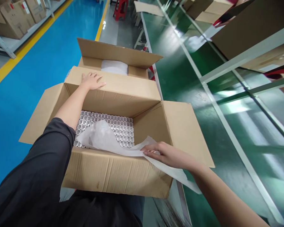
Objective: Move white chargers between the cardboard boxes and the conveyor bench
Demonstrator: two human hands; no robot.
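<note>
In front of me stands an open cardboard box with its flaps folded out. Rows of small, clear, square-mouthed containers fill part of its bottom. My left hand lies with fingers spread on the far flap. Over the near edge drapes a thin, whitish translucent sheet, part of it inside on the containers and part hanging outside at the right. My right hand pinches this sheet at the near rim, thumb and fingers together.
Behind the box is a second open carton with a white item inside. A green-topped workbench with metal framing runs along the right. At left, cartons sit on a shelf beside a blue floor. A red stool stands farther back.
</note>
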